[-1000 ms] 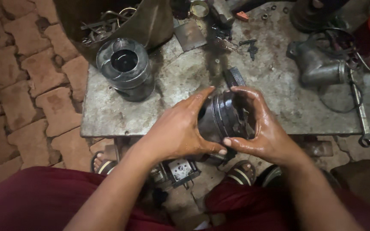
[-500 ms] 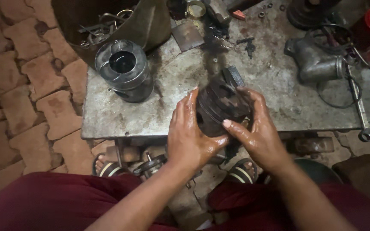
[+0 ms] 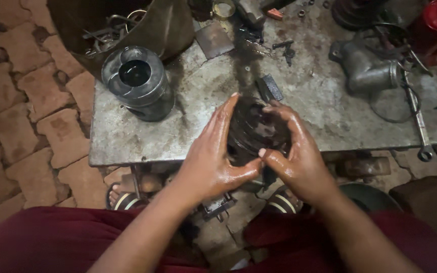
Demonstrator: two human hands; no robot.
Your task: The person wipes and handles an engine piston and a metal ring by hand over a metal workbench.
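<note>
A dark, oily engine piston is held between both my hands above the near edge of a worn metal table. My left hand cups its left side with fingers stretched up along it. My right hand wraps the right side, thumb meeting the left thumb under it. Both hands shine with oil. A second, cleaner grey piston stands upright on the table's far left.
A grey cast metal elbow part lies at the right, with a spanner near the right edge. Small bolts and scraps litter the back. A dark sack of tools sits behind the second piston. Brick paving lies left.
The piston has stayed between my hands while they shifted grip: the left hand moved from under it to flat along its left side, and the right thumb came down beneath.
</note>
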